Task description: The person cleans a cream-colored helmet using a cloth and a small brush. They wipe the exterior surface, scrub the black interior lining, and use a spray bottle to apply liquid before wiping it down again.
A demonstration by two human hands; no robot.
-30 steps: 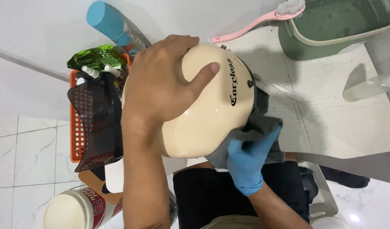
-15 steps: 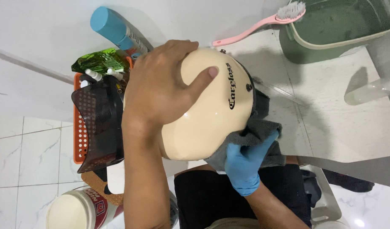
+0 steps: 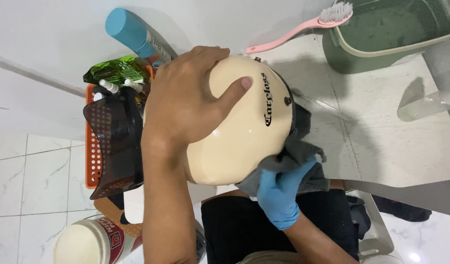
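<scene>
A cream-coloured helmet (image 3: 244,142) with black lettering and a dark tinted visor (image 3: 115,142) rests over my lap. My left hand (image 3: 186,102), bare, lies spread across the top of the shell and holds it steady. My right hand (image 3: 281,195) wears a blue glove and presses a grey cloth (image 3: 293,156) against the helmet's lower right side. The cloth bunches between the glove and the shell.
An orange perforated basket (image 3: 91,156) with spray bottles and a green packet (image 3: 115,71) sits at left. A blue-capped can (image 3: 132,34), a pink brush (image 3: 303,27), a green basin (image 3: 381,39) and a white tub (image 3: 88,242) are around. White tiled floor lies below.
The view has shifted slightly, and my gloved right hand with the cloth has slid a little along the helmet's lower edge. My left hand stays on top.
</scene>
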